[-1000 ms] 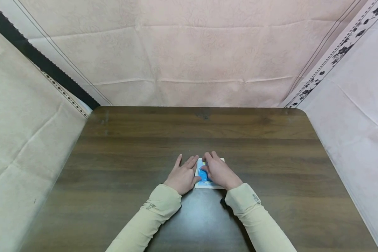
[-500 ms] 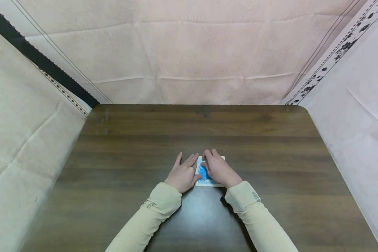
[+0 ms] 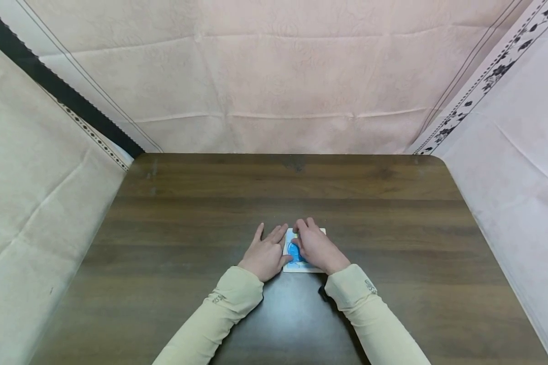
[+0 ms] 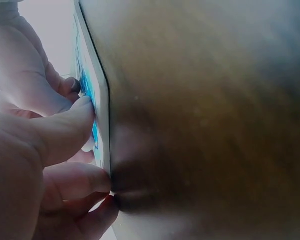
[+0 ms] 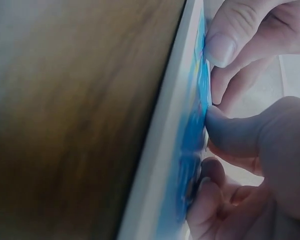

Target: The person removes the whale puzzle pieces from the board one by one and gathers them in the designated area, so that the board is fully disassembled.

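Observation:
A small flat board with a white edge and a blue picture lies on the table, between both hands. My left hand is spread with straight fingers along the board's left side, its thumb resting on the picture. In the left wrist view, other left fingertips meet the board's near corner and the tabletop. Over the right part of the board is my right hand, fingers bent. Its thumb and fingertips touch the blue surface in the right wrist view; I cannot tell whether they pinch a loose piece.
The brown wood-grain table reaches back to a pale cloth hung behind it. More cloth hangs at the left and right sides, and a black band crosses the left corner. Pale sleeves cover both forearms.
Both hands stay in nearly the same place on the board. Only the head view shifts slightly up and down.

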`<state>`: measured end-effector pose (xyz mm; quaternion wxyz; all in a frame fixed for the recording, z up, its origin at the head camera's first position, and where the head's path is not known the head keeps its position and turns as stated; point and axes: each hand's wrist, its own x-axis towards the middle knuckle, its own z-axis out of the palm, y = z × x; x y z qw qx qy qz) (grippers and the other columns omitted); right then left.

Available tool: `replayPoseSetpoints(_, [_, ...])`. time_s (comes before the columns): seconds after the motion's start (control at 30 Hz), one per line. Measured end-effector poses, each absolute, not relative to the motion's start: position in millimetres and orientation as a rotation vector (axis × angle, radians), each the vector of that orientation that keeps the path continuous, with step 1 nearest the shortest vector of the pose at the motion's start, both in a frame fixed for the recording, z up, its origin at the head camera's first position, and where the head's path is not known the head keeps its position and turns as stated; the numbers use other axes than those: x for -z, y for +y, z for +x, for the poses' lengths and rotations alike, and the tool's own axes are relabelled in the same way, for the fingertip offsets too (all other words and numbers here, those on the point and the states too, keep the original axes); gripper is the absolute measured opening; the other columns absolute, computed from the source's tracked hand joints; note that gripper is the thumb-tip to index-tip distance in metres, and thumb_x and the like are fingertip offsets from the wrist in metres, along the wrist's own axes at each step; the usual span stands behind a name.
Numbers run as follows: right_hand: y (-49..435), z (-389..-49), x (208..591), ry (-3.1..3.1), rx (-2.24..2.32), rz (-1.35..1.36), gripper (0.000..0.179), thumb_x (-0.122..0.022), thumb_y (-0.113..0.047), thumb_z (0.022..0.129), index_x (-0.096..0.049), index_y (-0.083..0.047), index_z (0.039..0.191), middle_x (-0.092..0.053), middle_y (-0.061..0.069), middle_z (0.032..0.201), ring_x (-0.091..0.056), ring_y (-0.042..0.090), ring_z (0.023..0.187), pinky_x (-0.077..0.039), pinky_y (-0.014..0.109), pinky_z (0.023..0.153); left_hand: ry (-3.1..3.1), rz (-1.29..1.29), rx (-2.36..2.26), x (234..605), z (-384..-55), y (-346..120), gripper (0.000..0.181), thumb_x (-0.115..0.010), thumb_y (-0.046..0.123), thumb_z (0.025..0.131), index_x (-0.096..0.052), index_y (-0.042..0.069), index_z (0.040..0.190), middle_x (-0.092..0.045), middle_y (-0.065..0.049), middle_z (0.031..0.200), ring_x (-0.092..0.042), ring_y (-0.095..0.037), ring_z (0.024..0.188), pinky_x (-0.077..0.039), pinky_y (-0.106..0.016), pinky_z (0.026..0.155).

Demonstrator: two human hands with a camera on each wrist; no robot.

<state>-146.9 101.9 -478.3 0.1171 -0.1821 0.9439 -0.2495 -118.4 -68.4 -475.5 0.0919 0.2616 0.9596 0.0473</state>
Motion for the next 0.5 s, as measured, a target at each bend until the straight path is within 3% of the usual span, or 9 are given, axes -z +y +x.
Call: replayPoseSetpoints(0.5, [98.1,-149.0,477.3,2.719,0.735,-0.448,0.022,-0.064,-0.015,0.095,-0.051,-0.011,0.113,-0.043,0.008,0.100,-0.054,0.018,0.072,-0.054,0.031,0.069,2.835,0.758,-0.137,473.7,-117.7,-68.4,0.061,-0.052,0.046,0.098,-0.046,0.006,0.144,-0.027,-0.009,0.158,-0.027,-0.023,0.144,-0.010,-0.058,0.116])
